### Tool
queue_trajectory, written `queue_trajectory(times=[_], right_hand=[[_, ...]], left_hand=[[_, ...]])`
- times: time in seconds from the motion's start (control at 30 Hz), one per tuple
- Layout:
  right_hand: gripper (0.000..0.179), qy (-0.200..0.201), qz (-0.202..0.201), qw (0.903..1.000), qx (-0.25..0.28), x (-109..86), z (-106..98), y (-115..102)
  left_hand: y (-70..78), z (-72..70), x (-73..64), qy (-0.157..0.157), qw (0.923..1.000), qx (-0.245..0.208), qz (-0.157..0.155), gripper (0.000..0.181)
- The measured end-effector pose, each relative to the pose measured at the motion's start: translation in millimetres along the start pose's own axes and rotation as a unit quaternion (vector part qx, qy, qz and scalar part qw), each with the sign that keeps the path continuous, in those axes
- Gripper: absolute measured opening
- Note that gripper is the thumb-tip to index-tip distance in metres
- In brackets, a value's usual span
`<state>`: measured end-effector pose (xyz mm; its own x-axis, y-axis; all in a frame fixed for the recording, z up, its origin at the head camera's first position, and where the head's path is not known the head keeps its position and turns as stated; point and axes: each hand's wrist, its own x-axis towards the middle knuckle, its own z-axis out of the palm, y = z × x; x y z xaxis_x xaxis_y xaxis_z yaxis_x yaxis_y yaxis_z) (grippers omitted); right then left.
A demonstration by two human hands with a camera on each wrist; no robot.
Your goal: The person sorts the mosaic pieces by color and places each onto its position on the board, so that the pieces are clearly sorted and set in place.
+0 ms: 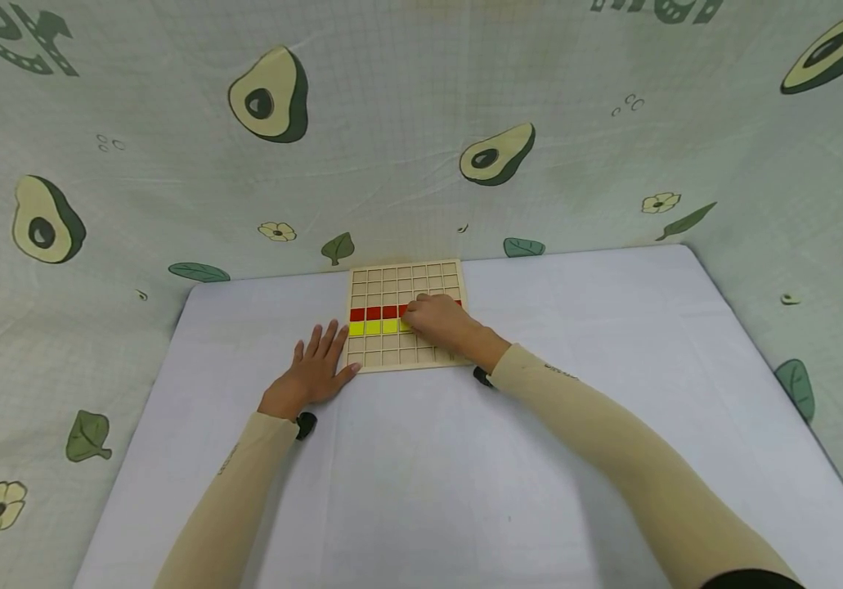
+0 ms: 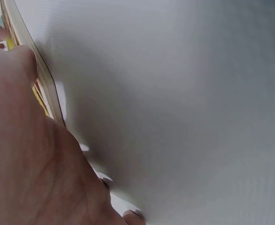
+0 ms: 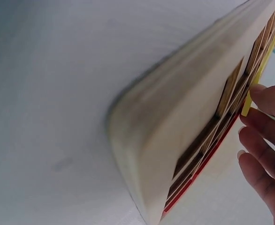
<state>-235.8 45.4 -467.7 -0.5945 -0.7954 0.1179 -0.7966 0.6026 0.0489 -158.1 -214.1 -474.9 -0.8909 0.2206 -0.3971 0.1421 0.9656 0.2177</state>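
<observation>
A pale wooden grid board (image 1: 406,367) lies at the far edge of the white table. One row of its cells holds red tiles (image 1: 373,313), partly hidden by my right hand. In the row nearer me, yellow tiles (image 1: 373,327) fill the left cells. My right hand (image 1: 445,321) reaches over the board. Its thumb and index finger pinch a yellow tile (image 3: 246,104) at the board, seen in the right wrist view. Whether that tile sits fully in its cell cannot be told. With fingers spread, my left hand (image 1: 314,366) rests at the board's left edge, thumb at its near left corner.
White cloth covers the table (image 1: 421,491). Behind it rises a pale curtain (image 1: 392,98) printed with avocados and leaves, close to the board's far edge. Dark wrist cameras are worn on the left wrist (image 1: 307,425) and the right wrist (image 1: 483,376).
</observation>
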Motion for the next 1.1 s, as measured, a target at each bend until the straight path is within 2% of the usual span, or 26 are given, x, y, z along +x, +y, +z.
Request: queue_trajectory(times=[0.3, 0.7, 1.1], right_hand=[[0.011, -0.007, 0.004, 0.9999, -0.013, -1.9, -2.1, -4.0], [0.013, -0.007, 0.011, 0.9999, -0.005, -4.6, -1.0, -6.8], [0.015, -0.001, -0.001, 0.9991, 0.043, -13.6, -1.2, -7.8]], left_hand=[[-0.3, 1.2, 0.5, 0.003, 1.0000, 0.002, -0.001, 0.083], [-0.2, 2.3, -0.5, 0.002, 1.0000, -0.006, 0.004, 0.083], [-2.1, 3.1, 2.0, 0.002, 1.0000, 0.002, 0.001, 0.083]])
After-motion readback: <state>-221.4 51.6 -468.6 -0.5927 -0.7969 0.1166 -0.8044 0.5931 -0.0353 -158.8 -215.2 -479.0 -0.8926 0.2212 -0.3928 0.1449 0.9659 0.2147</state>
